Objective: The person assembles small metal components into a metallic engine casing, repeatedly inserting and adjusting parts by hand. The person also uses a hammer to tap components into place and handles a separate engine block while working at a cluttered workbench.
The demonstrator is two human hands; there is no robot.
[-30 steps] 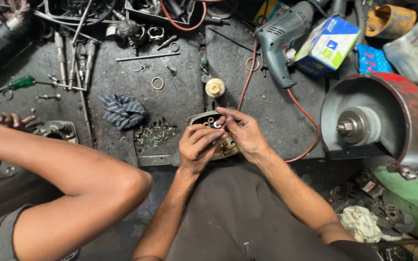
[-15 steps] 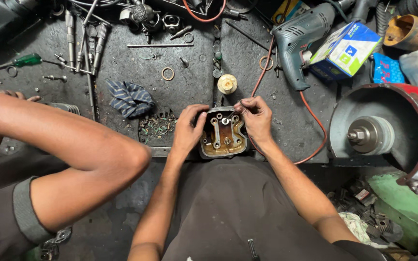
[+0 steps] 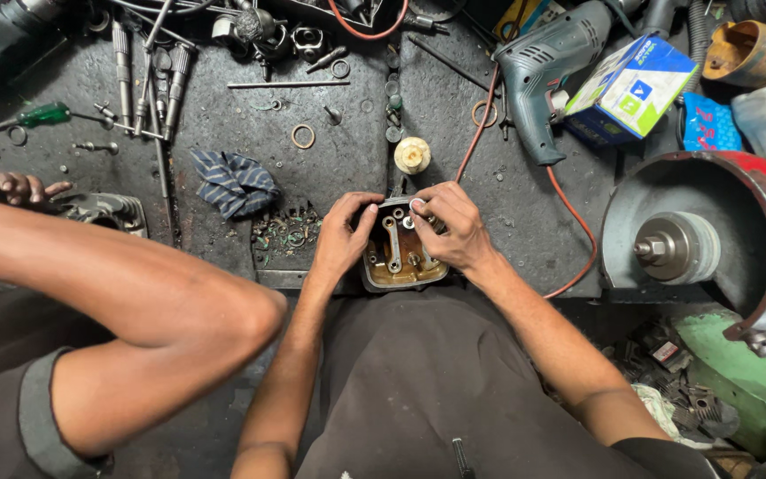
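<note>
On the dark worktop [image 3: 223, 133] I see an oily metal engine part [image 3: 398, 253] at its near edge. My left hand [image 3: 340, 239] cups its left side, grip closed around it. My right hand [image 3: 452, 229] pinches a small piece at its top. A cream knob [image 3: 412, 154] sits just beyond it.

Bare forearms and hands [image 3: 401, 235] (no gloves, no sleeves showing), dark grey garment over the lap.

Repair workshop: greasy bench [image 3: 223, 124], drill [image 3: 550, 66], grinder [image 3: 711, 248].
</note>
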